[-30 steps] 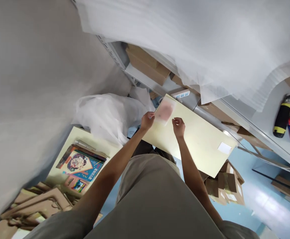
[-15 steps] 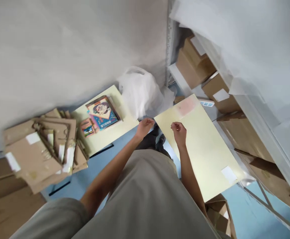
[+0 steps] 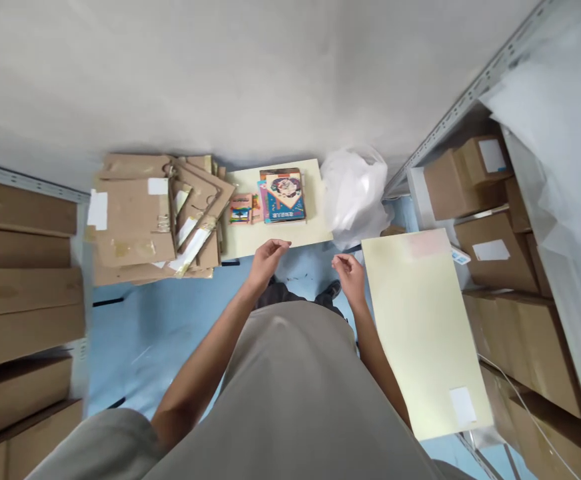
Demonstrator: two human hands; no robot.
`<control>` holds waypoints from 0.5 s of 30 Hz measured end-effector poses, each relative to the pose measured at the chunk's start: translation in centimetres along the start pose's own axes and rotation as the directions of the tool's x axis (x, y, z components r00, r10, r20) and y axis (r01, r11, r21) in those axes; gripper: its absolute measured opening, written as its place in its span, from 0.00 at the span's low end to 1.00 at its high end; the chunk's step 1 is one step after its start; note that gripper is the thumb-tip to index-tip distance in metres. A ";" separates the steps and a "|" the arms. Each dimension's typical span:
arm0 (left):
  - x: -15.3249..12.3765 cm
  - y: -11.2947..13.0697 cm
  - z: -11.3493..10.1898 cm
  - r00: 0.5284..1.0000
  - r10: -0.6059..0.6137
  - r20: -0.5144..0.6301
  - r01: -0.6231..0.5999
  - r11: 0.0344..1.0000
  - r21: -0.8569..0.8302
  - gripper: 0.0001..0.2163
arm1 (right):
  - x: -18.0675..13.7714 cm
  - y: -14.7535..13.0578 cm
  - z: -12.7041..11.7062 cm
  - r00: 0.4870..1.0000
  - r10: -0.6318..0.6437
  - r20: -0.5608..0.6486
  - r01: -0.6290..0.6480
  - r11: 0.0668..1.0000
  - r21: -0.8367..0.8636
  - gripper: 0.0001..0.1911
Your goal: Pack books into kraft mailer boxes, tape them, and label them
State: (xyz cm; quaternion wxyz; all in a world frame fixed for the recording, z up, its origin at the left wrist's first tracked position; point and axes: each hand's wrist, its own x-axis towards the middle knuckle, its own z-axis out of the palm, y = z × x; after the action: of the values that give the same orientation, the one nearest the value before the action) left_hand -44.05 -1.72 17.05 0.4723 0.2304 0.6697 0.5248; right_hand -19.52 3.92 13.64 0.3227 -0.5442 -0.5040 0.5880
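Observation:
My left hand hovers in front of me over the blue floor, fingers loosely curved and apart, holding nothing. My right hand is beside it with fingers curled in toward the thumb, nothing visible in them. It is close to the near left corner of a long pale yellow board on my right. A faint pink sheet lies at the board's far end and a white label at its near end. Neither hand touches the board.
Ahead, a second pale yellow surface carries colourful books. A heap of flattened cardboard lies to its left, a white plastic bag to its right. Shelves with cardboard boxes line both sides. The floor is blue.
The view swung left and down. My left hand let go of the pink sheet, which now lies on the board. Both hands drew back from the board toward my body.

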 end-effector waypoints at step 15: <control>2.1 -3.5 -35.3 0.929 0.073 -0.362 -0.028 0.991 0.129 0.16 | -1.0 -1.1 32.1 0.952 -0.038 0.305 0.076 0.991 -0.111 0.19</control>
State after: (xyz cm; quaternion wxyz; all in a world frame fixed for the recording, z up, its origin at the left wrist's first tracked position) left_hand -75.24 -18.32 13.12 0.3107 0.1741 0.7705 0.5287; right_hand -50.51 -4.46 11.79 0.2250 -0.4518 -0.5978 0.6229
